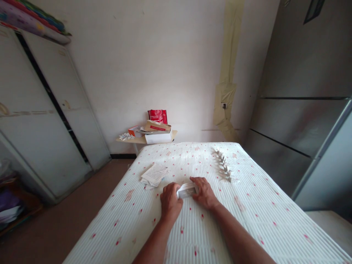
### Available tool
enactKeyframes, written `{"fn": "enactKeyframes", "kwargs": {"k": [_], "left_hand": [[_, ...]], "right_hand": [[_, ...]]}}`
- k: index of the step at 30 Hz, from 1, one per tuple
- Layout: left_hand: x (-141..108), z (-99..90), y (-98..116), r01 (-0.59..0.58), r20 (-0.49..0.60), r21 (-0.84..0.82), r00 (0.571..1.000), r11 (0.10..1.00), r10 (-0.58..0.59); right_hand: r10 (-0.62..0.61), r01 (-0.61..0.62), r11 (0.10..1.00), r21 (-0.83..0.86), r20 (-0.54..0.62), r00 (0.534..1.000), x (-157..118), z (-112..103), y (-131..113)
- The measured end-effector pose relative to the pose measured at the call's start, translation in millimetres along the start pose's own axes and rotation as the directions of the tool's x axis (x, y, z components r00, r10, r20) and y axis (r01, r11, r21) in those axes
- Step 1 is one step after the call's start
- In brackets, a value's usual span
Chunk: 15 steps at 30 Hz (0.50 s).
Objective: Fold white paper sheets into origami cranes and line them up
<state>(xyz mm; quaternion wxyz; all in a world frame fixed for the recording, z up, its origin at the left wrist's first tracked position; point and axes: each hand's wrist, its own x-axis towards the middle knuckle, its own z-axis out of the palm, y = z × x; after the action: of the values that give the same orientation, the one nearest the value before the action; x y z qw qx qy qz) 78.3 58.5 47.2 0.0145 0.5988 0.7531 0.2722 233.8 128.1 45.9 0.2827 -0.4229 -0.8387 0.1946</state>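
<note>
Forearms (239,228) extend from the near edge, L hand (170,200) and R hand (205,192) on either side of a white paper pc. (187,191) over the dotted cover (192,236). Its long axis runs approx. L–R, R end slightly farther, w/ each hand about equally near at one short end. L fingers are curled tight, thumb pinching its end; R is more spread, thumb near, fingers far, w/ its end between; can't tell if it rests on the cover.

Looks like a home from where I'm standing: grey fridge (297,66) one side, white cupboard (74,91) opposite, red-dotted quilted cover (247,223) between, colourful rolls (33,22) atop cupboard.
</note>
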Motion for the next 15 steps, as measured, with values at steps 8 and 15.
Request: {"fn": "enactKeyframes", "kwargs": {"k": [8,15], "left_hand": [[-1.8,4.1,-1.0,-0.140,-0.104,-0.077,0.986,0.987,0.132],[-4.2,5.4,-0.9,-0.279,-0.180,-0.182,0.952,0.943,0.247]], "right_hand": [[-0.092,0.092,0.989,-0.115,-0.003,0.996,-2.2,-2.0,-8.0],[-0.192,0.183,0.973,-0.139,-0.055,0.980,-4.0,-3.5,-10.5]]}}
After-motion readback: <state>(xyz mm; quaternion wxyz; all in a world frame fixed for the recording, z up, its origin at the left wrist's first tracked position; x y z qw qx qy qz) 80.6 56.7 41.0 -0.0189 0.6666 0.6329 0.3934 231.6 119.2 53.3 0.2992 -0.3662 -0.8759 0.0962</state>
